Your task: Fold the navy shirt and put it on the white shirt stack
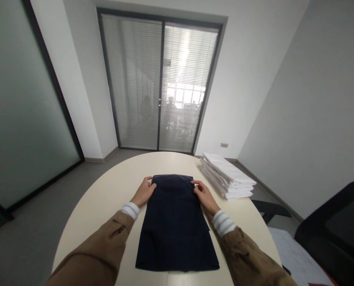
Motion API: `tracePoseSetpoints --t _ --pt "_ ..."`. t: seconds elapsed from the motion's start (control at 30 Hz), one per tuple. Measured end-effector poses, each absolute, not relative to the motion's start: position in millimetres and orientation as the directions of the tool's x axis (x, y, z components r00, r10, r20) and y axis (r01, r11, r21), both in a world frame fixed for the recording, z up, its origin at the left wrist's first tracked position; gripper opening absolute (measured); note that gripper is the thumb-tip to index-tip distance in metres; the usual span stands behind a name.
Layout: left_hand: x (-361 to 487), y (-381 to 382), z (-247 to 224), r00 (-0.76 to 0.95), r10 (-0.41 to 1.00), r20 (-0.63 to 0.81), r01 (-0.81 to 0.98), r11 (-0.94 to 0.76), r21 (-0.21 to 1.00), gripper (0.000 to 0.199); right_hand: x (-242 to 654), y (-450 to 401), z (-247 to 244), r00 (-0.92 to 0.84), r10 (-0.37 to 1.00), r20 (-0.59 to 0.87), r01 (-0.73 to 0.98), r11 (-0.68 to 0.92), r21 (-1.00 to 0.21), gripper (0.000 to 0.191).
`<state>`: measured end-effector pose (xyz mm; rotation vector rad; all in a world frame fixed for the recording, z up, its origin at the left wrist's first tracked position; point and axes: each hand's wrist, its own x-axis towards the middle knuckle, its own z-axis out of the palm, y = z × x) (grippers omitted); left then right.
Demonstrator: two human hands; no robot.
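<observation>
A dark navy folded cloth [177, 226] lies flat on the round cream table [105, 198], wider at its near end than at its far end. At the cloth's far left corner, my left hand [144, 191] has its fingers closed on the edge, thumb on top. My right hand [205, 195] pinches the far right edge in the same way. Both hands come out of brown sleeves with striped cuffs.
A stack of folded white cloths [227, 176] sits at the table's back right edge. Beyond the table on the right are a black chair [337, 226] and some papers [296, 254]. A glass door with blinds [161, 83] stands behind the table.
</observation>
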<state>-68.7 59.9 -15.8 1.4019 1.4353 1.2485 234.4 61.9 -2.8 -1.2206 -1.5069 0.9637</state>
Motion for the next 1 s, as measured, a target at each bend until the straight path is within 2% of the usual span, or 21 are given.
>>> tracePoseSetpoints --t 0.23,0.37,0.47,0.53,0.63,0.77,0.93,1.0 --pt "-65 59 -14 -0.082 0.983 0.167 0.202 -0.148 0.968 0.058 232 64 -3 -0.102 0.985 0.136 0.228 0.156 -0.961 0.062" --pt "-66 58 -14 -0.034 0.975 0.220 0.303 -0.200 0.932 0.060 235 66 -7 -0.158 0.974 0.165 0.249 0.201 -0.947 0.066" --pt "-65 56 -11 -0.003 0.977 0.215 0.438 -0.192 0.878 0.055 238 71 -14 -0.163 0.965 0.207 0.319 0.250 -0.914 0.063" --pt "-65 55 -8 -0.010 0.978 0.206 0.496 -0.174 0.851 0.044 241 74 -17 -0.161 0.959 0.235 0.403 0.281 -0.871 0.060" --pt "-64 52 -4 -0.029 0.978 0.206 0.535 -0.159 0.830 0.034 242 76 -17 -0.176 0.959 0.221 0.449 0.278 -0.849 0.066" --pt "-64 53 -8 -0.026 0.970 0.240 0.566 -0.184 0.804 0.033 241 76 -8 -0.214 0.966 0.143 0.368 0.215 -0.904 0.074" --pt "-67 57 -17 0.014 0.951 0.309 0.548 -0.266 0.793 0.040 236 85 -2 -0.120 0.987 0.102 0.261 0.131 -0.957 0.053" --pt "-68 58 -19 0.024 0.940 0.340 0.531 -0.300 0.793 0.043 234 90 -4 -0.099 0.990 0.102 0.208 0.121 -0.971 0.053"
